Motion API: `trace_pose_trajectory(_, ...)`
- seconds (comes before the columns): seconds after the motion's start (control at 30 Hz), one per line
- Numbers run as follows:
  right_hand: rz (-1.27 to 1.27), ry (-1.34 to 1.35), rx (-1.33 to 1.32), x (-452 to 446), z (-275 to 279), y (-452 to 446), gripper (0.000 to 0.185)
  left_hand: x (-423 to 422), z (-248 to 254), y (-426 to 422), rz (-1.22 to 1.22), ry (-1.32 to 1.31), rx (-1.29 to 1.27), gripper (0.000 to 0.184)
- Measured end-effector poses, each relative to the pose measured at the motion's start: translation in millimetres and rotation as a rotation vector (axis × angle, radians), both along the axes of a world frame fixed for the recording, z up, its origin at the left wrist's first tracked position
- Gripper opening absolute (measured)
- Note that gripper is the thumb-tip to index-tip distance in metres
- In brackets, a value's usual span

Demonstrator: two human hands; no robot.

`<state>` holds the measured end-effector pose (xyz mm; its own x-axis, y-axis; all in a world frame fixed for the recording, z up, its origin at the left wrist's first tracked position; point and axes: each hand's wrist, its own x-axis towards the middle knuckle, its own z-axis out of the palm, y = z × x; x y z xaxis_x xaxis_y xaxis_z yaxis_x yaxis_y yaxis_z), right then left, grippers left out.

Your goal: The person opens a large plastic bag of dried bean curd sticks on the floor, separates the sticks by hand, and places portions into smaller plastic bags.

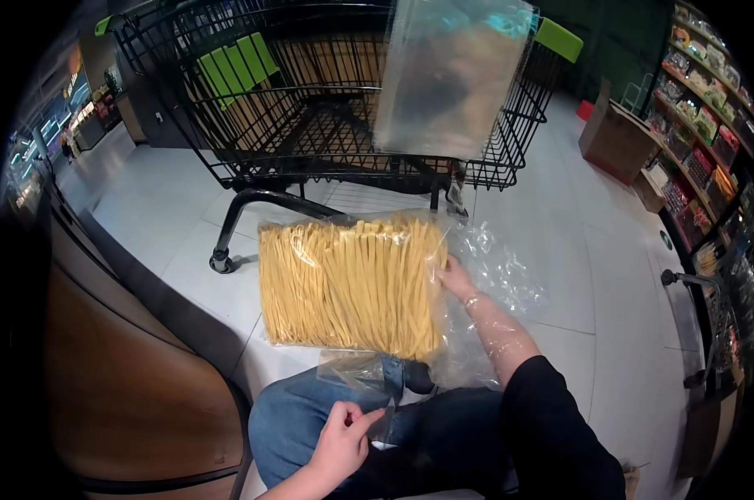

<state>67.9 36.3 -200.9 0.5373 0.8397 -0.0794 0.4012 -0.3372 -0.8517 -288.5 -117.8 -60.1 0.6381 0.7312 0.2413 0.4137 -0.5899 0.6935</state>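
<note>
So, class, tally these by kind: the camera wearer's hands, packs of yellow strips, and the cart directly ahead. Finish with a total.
Left hand and right hand: 2
Pack of yellow strips: 1
Cart: 1
Total: 4

Left hand point(343, 437) in a pinch, right hand point(457, 279) forward.

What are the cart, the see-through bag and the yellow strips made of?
Cart: probably metal with a dark coating, as its thin bars look stiff and slightly shiny.
Bag: glossy plastic film, it seems; it crinkles, glints and lets you see through.
Strips: perhaps dried food, being long, flat and yellow, but I can't be sure.
</note>
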Motion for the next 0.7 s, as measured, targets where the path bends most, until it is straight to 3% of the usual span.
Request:
trace_pose_trajectory(0.07, 0.138, 0.017, 0.188, -14.0, 17.4, -4.7, 0.06, -0.1, -2.4, 1.6, -0.001, 0.009, 0.007, 0.041)
trace_pose_trajectory(0.2, 0.098, 0.075, -0.051, -31.9, 39.4, -13.4, 0.055, 3.0, -1.2, -1.7, -0.003, -0.008, 0.003, 0.042)
trace_pose_trajectory(0.27, -0.046, -0.095, -0.167, -40.8, 47.3, -12.6, 0.048, 5.1, -0.4, -1.0, -0.004, -0.017, 0.012, 0.042)
trace_pose_trajectory(0.37, -0.005, -0.073, 0.01, -20.2, -2.6, -7.3, 0.045, 3.1, -1.3, -2.8, -0.009, -0.041, 0.037, 0.042)
trace_pose_trajectory(0.5, -0.011, -0.103, -0.02, -23.4, 21.1, -26.9, 0.052, -1.1, 1.2, -3.6, -0.005, -0.051, 0.03, 0.041)
trace_pose_trajectory(0.6, -0.016, -0.145, -0.06, -28.6, 28.1, -44.4, 0.043, -4.8, 1.0, -4.2, -0.001, -0.052, 0.034, 0.04)
trace_pose_trajectory(0.67, -0.019, -0.166, 0.254, -31.7, 2.1, -58.0, 0.038, -5.1, 1.3, -5.5, 0.002, -0.064, 0.033, 0.039)
trace_pose_trajectory(0.7, -0.019, -0.171, 0.252, -33.1, -14.0, -61.0, 0.038, -5.0, 1.9, -5.8, -0.004, -0.061, 0.027, 0.039)
